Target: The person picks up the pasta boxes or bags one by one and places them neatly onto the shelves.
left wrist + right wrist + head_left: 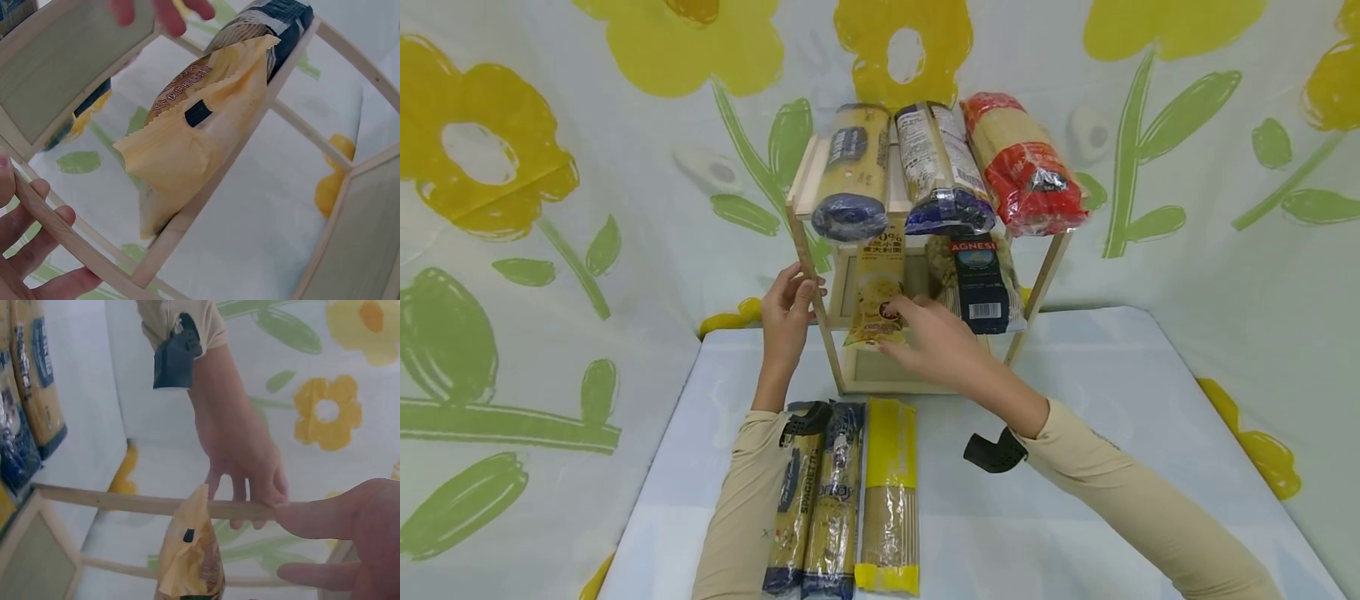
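**Yellow packet at the rack's middle shelf**

Here, a risk first: could slide off the near rail and drop to the table (1075, 467), judging by how far the yellow packet (876, 287) overhangs the shelf edge, with only light contact from the right hand (936, 337). Could also rock the wooden rack (820, 308) and disturb the 3 bags on top (940, 167) if pushed hard, since those lie loose across the slats.

Lies in the middle tier, left of the dark AGNESI box (981, 279). Runs its long axis near to far, tilted, crimped end (181, 156) pointing toward the near side and hanging down past the rail, far end up inside the shelf.

Right hand: fingers relaxed and nearly straight, tips touching the packet's front, no pinch visible. Left hand (786, 312): fingers and thumb curled round the rack's near-left post, steadying it.

Also present: 3 long pasta packs (842, 500) flat on the near table, between the forearms.
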Demonstrator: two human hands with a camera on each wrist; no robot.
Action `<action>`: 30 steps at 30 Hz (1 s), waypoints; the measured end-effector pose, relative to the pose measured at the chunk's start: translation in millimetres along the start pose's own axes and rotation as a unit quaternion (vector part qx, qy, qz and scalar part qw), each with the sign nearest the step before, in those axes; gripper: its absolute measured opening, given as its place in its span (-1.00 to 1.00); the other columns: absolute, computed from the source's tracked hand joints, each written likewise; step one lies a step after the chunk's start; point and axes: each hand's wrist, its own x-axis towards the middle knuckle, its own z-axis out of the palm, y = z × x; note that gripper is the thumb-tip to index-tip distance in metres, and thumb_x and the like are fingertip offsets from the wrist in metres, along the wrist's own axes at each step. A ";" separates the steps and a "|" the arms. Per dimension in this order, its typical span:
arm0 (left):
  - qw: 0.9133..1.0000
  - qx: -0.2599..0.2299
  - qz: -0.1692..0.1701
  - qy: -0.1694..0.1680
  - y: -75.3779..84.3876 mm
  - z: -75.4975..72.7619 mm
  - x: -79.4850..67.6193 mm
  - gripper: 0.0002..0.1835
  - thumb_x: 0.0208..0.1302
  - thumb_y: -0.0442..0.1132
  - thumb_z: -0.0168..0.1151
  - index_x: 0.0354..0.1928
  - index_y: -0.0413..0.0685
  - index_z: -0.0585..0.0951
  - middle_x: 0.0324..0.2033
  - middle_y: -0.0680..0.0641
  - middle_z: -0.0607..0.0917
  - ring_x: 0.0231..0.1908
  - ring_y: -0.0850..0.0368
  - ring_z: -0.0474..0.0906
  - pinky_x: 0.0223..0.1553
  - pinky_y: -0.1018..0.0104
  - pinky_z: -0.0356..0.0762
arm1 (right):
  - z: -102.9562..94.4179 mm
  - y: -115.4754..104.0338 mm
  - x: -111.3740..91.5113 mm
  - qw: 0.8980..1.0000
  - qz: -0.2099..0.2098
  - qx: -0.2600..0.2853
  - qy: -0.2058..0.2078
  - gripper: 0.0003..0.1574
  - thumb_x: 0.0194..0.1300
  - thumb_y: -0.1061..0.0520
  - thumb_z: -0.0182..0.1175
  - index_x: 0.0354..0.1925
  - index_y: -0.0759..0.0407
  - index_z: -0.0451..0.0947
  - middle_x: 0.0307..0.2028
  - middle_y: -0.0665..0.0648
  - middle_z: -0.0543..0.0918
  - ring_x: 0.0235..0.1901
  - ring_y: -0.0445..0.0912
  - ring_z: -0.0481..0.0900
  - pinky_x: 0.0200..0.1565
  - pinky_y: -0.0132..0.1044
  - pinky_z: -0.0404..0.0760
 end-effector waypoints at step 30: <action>1.000 -0.012 -0.017 -0.007 0.4 -0.5 0.5 -0.64 0.43 -0.35 -0.02 0.18 -0.39 0.40 -0.09 -0.39 0.60 -0.11 -0.27 0.56 -0.22 -0.17 0.56 | 71.7 45.6 -98.5 0.989 0.036 0.137 0.028 -0.42 0.14 0.12 0.37 0.12 0.12 0.44 0.05 0.13 0.50 -0.14 -0.07 0.49 -0.32 -0.33 0.56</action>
